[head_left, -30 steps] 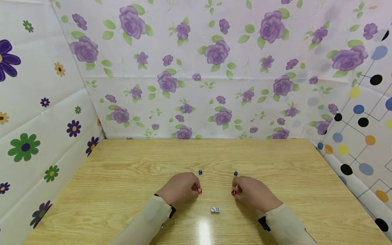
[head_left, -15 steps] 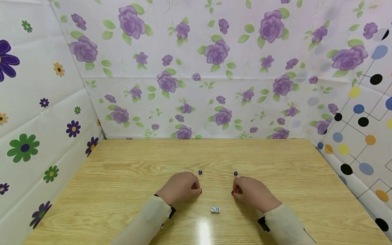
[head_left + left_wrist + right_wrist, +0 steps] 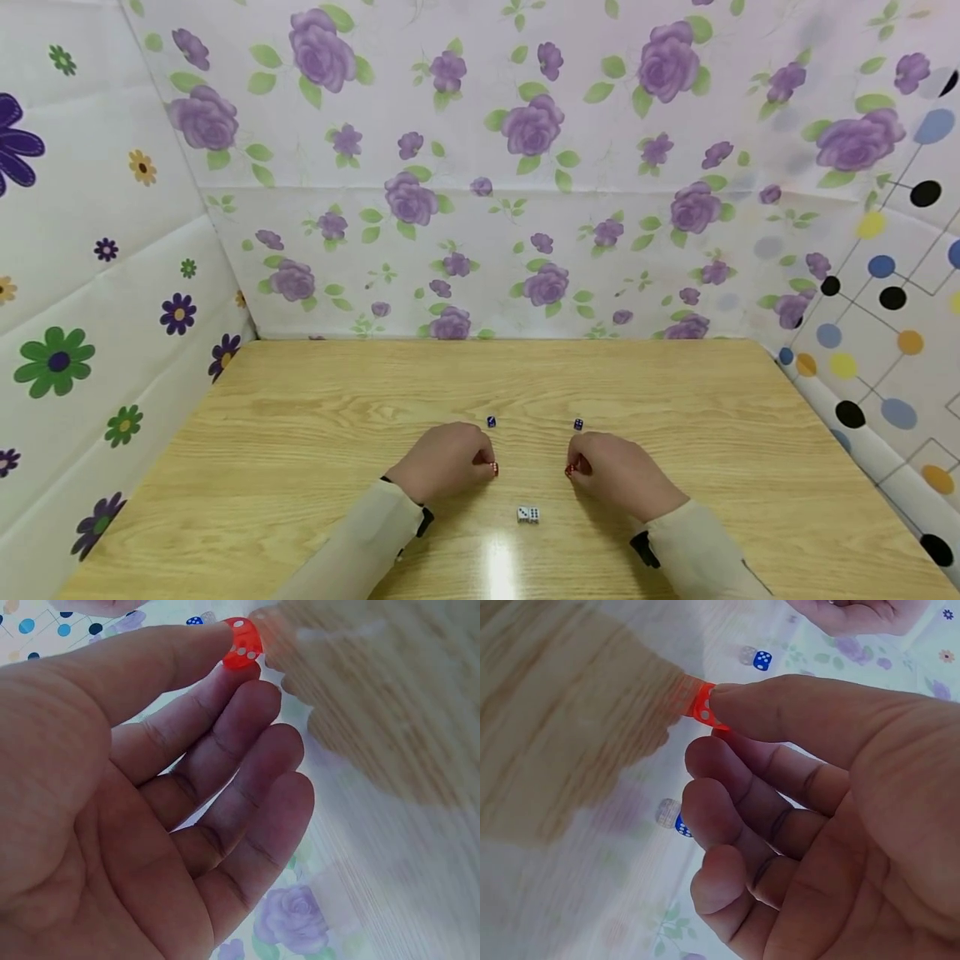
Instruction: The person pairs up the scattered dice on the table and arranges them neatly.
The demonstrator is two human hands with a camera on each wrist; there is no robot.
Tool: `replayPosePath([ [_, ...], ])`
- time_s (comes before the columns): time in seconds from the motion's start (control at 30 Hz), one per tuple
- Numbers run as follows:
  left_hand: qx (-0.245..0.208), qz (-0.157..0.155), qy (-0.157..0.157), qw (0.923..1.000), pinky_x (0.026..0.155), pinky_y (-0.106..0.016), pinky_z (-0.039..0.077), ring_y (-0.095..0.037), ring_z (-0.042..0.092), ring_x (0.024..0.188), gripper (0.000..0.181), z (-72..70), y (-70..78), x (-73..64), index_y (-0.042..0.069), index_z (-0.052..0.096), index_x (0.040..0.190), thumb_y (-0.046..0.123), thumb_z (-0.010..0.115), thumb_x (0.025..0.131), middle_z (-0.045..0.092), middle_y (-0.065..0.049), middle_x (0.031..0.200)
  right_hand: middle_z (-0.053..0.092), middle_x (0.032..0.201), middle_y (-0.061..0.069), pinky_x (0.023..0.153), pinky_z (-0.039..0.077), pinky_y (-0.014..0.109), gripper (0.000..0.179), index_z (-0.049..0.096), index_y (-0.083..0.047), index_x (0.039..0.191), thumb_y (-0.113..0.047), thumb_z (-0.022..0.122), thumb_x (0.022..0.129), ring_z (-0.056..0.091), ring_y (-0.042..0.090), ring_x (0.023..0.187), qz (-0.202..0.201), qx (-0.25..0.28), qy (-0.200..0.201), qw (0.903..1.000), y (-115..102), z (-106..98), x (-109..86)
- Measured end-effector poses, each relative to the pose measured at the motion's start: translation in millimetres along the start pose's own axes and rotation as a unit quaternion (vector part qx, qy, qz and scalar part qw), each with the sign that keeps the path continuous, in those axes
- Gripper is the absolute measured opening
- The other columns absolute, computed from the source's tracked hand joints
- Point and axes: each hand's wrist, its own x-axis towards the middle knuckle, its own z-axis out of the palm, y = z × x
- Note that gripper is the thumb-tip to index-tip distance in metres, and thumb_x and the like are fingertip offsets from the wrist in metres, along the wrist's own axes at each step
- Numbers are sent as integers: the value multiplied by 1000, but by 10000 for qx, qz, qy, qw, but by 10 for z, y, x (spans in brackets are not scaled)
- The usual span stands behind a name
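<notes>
My left hand [image 3: 444,457] pinches a red die [image 3: 243,643] with white pips between thumb and index finger. Opposite it, the right hand [image 3: 621,472] holds a second red die [image 3: 705,705] the same way, by thumb and forefinger. Both red dice are at the tabletop, with a gap between them. Just beyond the left hand lies a blue die [image 3: 491,422]; another blue die [image 3: 578,424] lies past the right hand's knuckles. Nearer the front, two white dice, a left one [image 3: 522,514] and a right one [image 3: 534,515], sit side by side, seemingly touching.
The light wooden table [image 3: 315,400] carries all the dice. A rose-patterned cloth [image 3: 480,250] hangs behind its far edge. Patterned cloths also stand at the left [image 3: 142,333] and right [image 3: 862,333] sides. Glare shows near the front.
The left hand has shifted slightly right with its red die, and the right hand's red die slightly left, so the gap has narrowed. The blue and white dice have stayed put.
</notes>
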Motion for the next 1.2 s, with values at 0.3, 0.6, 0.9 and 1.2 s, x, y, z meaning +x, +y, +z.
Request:
replayPosePath([
  [0.3,-147,106,71,9998,69,-23,48,1,54,72,6,14,-4,7,26,72,80,26,69,86,60,19,76,54,72,-17,59,43,25,9,63,-23,84,-21,72,84,48,1,62,73,27,-25,10000,7,0,6],
  [0.6,-373,-56,-1,9993,72,-25,50,2,55,73,5,-27,9,-20,27,72,81,26,71,85,61,19,77,55,73,-15,58,43,26,10,64,-22,84,-24,74,82,47,3,63,225,145,-39,9996,11,-12,-9],
  [0.9,-235,11,-87,9997,64,-23,46,1,52,64,9,-4,33,-6,26,72,78,26,69,87,60,19,72,55,72,-17,57,42,25,10,63,-24,80,-25,73,84,47,1,61,107,77,15,9999,15,32,5],
  [1.2,-71,101,5,9999,64,-21,46,1,52,65,8,34,39,31,27,71,78,27,70,86,59,19,73,52,69,-17,56,40,25,11,62,-25,79,-28,71,84,46,2,60,101,89,4,9999,-17,28,20],
])
